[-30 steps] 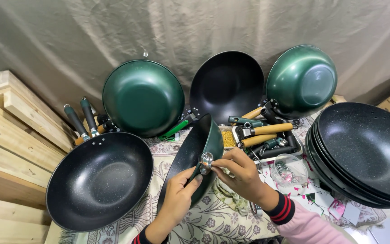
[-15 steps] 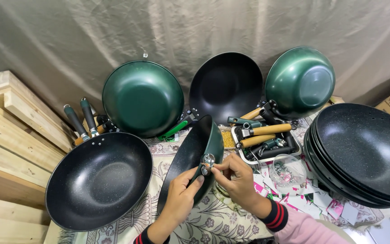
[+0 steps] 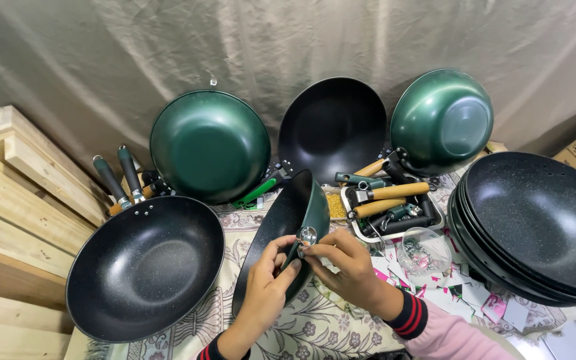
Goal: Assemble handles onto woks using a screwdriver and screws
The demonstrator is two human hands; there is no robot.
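Wok point(image 3: 288, 227) tilted on edge, centre of the floral cloth point(image 3: 328, 327), just left of the white handle tray point(image 3: 395, 220). Left hand point(image 3: 268, 287) grips its rim; right hand point(image 3: 341, 263) fingers pinched on a small metal bracket point(image 3: 307, 235) at the rim. Looks like bracket-fitting step; next needs precise alignment

- My left hand point(image 3: 267, 288) covers the lower rim of the dark green, black-lined wok held on edge point(image 3: 287, 230) at centre frame.
- The small shiny metal fitting point(image 3: 307, 235) pinched at its rim is too small for me to identify.
- My right hand's point(image 3: 343, 267) pink sleeve runs off the bottom edge.
- The stack of black speckled woks point(image 3: 535, 227) is cut by the right edge.
- The clear plastic bowl's point(image 3: 423, 250) small contents are unreadable.
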